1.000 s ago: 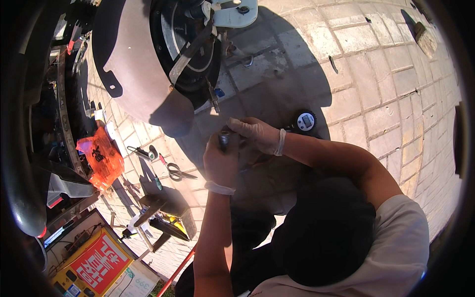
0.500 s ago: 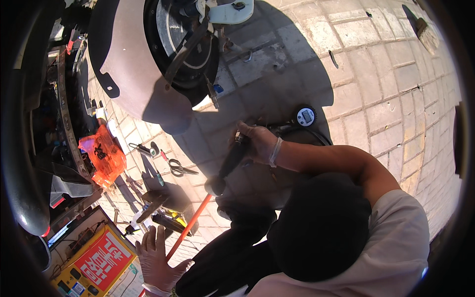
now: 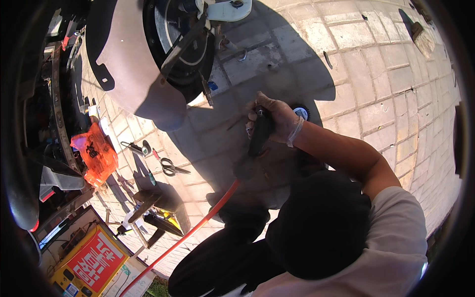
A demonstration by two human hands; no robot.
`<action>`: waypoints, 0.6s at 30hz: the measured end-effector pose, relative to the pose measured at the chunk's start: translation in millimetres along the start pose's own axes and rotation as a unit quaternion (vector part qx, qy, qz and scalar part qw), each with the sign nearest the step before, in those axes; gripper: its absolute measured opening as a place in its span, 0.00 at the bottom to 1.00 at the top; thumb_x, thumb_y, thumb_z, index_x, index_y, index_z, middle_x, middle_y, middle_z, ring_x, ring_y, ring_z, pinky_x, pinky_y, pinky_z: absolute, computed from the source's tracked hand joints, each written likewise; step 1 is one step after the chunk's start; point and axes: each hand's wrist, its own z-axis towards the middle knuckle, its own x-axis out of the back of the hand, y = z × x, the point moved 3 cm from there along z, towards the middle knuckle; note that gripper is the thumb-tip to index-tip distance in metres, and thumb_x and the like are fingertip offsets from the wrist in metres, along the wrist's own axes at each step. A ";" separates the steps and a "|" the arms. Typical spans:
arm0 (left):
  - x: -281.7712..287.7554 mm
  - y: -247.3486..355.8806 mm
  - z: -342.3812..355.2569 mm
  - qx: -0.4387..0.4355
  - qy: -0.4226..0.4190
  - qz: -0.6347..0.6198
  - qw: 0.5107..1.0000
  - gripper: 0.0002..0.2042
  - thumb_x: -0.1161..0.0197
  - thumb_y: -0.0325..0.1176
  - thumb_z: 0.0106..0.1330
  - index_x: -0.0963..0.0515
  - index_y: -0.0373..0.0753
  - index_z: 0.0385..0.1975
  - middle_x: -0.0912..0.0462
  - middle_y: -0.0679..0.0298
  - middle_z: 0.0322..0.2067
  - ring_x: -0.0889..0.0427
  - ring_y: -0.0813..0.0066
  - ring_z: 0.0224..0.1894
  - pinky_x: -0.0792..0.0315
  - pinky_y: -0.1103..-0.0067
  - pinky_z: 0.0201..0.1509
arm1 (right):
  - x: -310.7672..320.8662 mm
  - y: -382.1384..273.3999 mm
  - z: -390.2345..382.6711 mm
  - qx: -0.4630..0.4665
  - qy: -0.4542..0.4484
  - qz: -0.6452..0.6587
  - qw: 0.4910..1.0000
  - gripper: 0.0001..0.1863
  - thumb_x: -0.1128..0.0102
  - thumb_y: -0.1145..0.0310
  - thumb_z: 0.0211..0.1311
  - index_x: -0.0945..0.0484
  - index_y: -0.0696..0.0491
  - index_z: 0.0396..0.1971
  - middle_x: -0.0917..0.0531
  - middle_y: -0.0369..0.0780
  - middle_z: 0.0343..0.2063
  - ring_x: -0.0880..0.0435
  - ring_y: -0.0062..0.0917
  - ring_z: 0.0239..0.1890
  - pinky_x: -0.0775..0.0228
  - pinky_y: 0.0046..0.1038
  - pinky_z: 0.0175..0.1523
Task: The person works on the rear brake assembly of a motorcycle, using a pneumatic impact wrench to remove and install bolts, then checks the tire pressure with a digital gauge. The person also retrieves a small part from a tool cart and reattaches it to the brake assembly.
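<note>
My right hand (image 3: 283,118), in a thin translucent glove, is closed around a black handheld tool (image 3: 260,134) with a metal collar near the thumb. A red-orange hose (image 3: 200,225) runs to the tool's lower end, which is blurred by motion. Just beyond my wrist, a round digital gauge (image 3: 301,114) lies partly hidden on the paving. Farther off, a black wheel (image 3: 195,74) sits beside a grey curved body panel (image 3: 128,59), and a metal rod-like part (image 3: 206,92) sticks out by its lower edge. My left hand is out of the picture.
Scissors (image 3: 169,167) and a small black-and-silver tool (image 3: 136,147) lie on the sunlit paving (image 3: 366,79). To the left are an orange plastic bag (image 3: 96,157), an open tool box (image 3: 170,218) and a yellow case (image 3: 99,267) with a red label. My dark-trousered leg (image 3: 213,262) is close by.
My right hand has moved up and to the right with the black tool, drawing the hose along. My left hand, spread open at the lower left before, has left the picture. The gauge is now partly covered.
</note>
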 end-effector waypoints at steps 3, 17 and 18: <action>-28.9 115.9 5.6 -0.048 -0.010 -0.213 0.976 0.20 0.48 0.45 0.72 0.21 0.32 0.47 0.16 0.47 0.30 0.19 0.53 0.31 0.24 0.69 0.34 | 4.8 -69.7 -23.7 0.005 -0.103 -0.065 0.993 0.20 0.50 0.47 0.68 0.25 0.51 0.36 0.27 0.36 0.22 0.27 0.24 0.26 0.29 0.34 0.35; 130.6 568.9 43.5 -0.262 -0.118 -0.406 0.867 0.28 0.50 0.56 0.68 0.20 0.35 0.21 0.24 0.48 0.17 0.22 0.52 0.21 0.33 0.64 0.27 | 3.3 -102.4 -67.2 0.114 -0.012 -0.253 0.961 0.17 0.45 0.53 0.67 0.27 0.54 0.35 0.28 0.36 0.19 0.29 0.24 0.18 0.33 0.29 0.25; 138.6 590.2 39.4 -0.277 -0.114 -0.375 0.877 0.28 0.51 0.56 0.68 0.20 0.36 0.21 0.23 0.48 0.19 0.21 0.49 0.25 0.31 0.63 0.29 | -0.4 -100.0 -65.8 0.107 -0.020 -0.252 0.962 0.17 0.45 0.53 0.67 0.27 0.54 0.34 0.28 0.36 0.19 0.29 0.24 0.18 0.33 0.29 0.25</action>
